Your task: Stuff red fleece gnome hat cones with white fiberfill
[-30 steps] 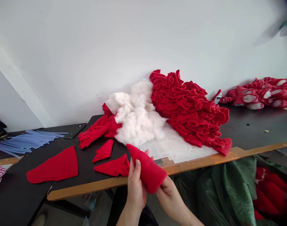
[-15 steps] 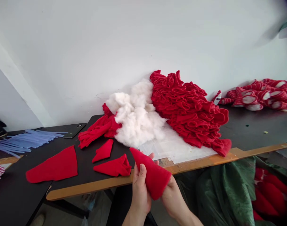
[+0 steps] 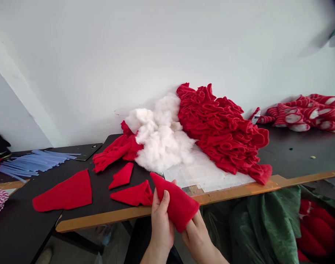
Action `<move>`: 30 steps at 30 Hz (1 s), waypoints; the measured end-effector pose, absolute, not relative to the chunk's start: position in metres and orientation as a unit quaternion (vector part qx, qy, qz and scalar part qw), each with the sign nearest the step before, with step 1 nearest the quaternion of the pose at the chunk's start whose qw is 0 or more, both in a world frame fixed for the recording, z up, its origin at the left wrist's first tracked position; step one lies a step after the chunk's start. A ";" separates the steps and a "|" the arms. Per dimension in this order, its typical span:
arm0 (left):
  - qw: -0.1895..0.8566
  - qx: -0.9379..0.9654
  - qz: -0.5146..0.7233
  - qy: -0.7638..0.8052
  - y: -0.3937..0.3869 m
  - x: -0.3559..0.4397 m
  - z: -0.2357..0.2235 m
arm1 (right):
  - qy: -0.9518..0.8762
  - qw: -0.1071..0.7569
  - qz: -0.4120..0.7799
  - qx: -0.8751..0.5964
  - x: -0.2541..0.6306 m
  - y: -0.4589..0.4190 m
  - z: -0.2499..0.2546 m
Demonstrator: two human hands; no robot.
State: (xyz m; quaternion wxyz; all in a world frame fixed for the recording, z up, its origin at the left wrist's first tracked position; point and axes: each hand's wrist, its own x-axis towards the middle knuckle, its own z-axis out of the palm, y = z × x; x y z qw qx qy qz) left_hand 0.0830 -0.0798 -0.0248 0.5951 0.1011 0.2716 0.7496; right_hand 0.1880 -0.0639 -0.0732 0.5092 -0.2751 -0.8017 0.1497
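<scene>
Both my hands hold a red felt cone [image 3: 176, 201] just in front of the table's wooden edge [image 3: 233, 190]. My left hand [image 3: 161, 224] grips its left side, thumb on top. My right hand [image 3: 196, 234] is closed on its wide lower end from beneath. Behind the cone a mound of white stuffing [image 3: 162, 135] lies on clear plastic sheets [image 3: 208, 172]. A big heap of red felt pieces [image 3: 222, 128] rests against the wall to the right of the stuffing.
Loose red felt pieces [image 3: 63, 191] [image 3: 121, 175] [image 3: 133, 195] lie on the black tabletop [image 3: 296, 152]. Blue strips [image 3: 32, 161] and a dark tablet [image 3: 82, 150] sit far left. Red-and-white striped items [image 3: 302, 113] are piled far right. Green cloth [image 3: 263, 223] hangs under the table.
The cone has shifted a little to the right and lower in my hands. My right hand's fingers have moved up onto its open end.
</scene>
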 end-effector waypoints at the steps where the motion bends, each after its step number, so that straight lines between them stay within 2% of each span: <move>1: 0.600 0.099 0.746 0.271 -0.080 0.083 -0.025 | -0.811 0.509 0.127 -0.259 0.187 -0.065 -0.072; 4: 0.603 0.110 0.743 0.268 -0.081 0.087 -0.028 | -0.837 0.487 0.098 -0.229 0.167 -0.060 -0.066; 9: 0.589 0.134 0.753 0.262 -0.080 0.084 -0.032 | -0.818 0.486 0.152 -0.268 0.124 -0.045 -0.058; 17: 0.581 0.070 0.758 0.287 -0.076 0.070 -0.021 | -0.838 0.502 -0.031 -0.210 0.195 -0.069 -0.068; 22: 0.590 0.129 0.750 0.271 -0.080 0.073 -0.022 | -0.879 0.419 0.117 -0.195 0.170 -0.048 -0.057; 27: 0.618 0.141 0.723 0.276 -0.080 0.071 -0.023 | -0.811 0.409 0.402 -0.115 0.121 -0.028 -0.068; 28: 0.624 0.138 0.716 0.282 -0.080 0.071 -0.024 | -0.796 0.424 0.415 -0.119 0.120 -0.029 -0.073; 30: 0.627 0.140 0.710 0.289 -0.080 0.072 -0.024 | -0.801 0.448 0.357 -0.173 0.132 -0.032 -0.084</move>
